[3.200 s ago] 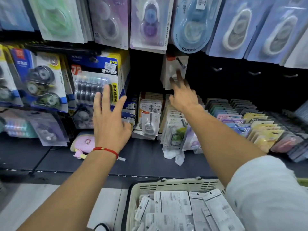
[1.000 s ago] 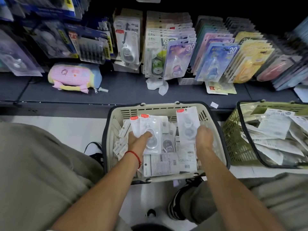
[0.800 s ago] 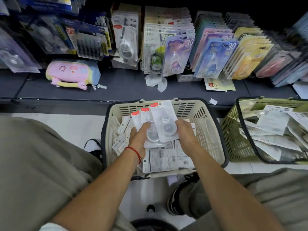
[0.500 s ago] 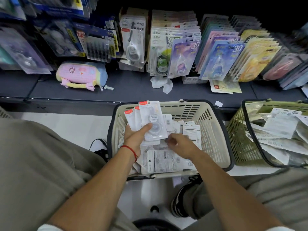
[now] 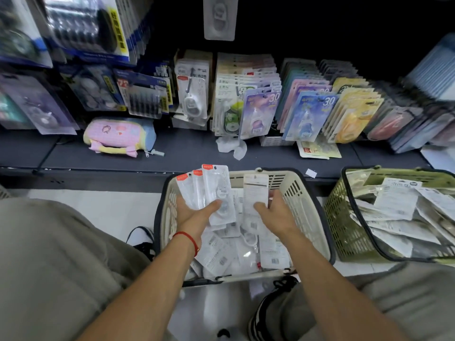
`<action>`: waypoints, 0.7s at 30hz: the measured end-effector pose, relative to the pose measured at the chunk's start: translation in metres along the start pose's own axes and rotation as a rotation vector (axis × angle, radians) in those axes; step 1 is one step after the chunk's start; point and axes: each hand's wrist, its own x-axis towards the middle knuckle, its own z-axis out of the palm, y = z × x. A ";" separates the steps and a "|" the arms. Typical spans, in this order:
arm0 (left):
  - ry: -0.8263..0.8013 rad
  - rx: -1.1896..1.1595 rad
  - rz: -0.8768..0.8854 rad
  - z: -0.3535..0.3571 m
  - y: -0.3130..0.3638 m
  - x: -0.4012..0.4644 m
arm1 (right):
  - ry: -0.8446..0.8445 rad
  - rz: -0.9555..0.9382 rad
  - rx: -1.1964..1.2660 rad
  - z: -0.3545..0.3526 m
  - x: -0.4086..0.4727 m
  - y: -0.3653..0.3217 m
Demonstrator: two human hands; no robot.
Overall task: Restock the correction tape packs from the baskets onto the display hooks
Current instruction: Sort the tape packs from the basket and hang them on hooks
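Right hand (image 5: 275, 212) has lifted another pack (image 5: 254, 193)

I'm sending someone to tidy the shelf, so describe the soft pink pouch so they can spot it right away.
Start at the dark grey shelf behind the cream basket. Toward the shelf's left, below the hanging blue packs, the pouch lies flat. It is the only soft fabric item: pink checked with yellow trim and a blue end, while everything around it is carded plastic packaging.
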 end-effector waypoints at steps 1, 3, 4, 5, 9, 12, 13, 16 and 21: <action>-0.013 0.033 0.028 0.004 -0.001 -0.002 | 0.047 -0.039 0.036 0.004 -0.002 -0.012; -0.031 0.061 0.087 0.010 -0.002 -0.007 | 0.097 -0.127 0.027 0.012 -0.009 -0.032; -0.046 0.057 0.108 0.013 0.000 -0.010 | 0.084 -0.162 0.014 0.015 -0.014 -0.039; -0.063 0.045 0.122 0.016 0.003 -0.013 | 0.051 -0.187 0.020 0.015 -0.019 -0.045; -0.088 -0.028 0.168 0.021 0.020 -0.016 | -0.082 -0.182 0.133 0.002 -0.027 -0.064; -0.124 -0.087 0.204 0.020 0.039 -0.015 | -0.104 -0.211 0.195 -0.014 -0.022 -0.079; -0.135 -0.103 0.214 0.020 0.047 -0.015 | -0.111 -0.239 0.218 -0.019 -0.021 -0.085; -0.150 -0.131 0.247 0.022 0.074 -0.017 | -0.107 -0.260 0.271 -0.032 -0.014 -0.106; -0.208 -0.122 0.364 0.033 0.135 -0.010 | -0.128 -0.266 0.295 -0.052 0.003 -0.160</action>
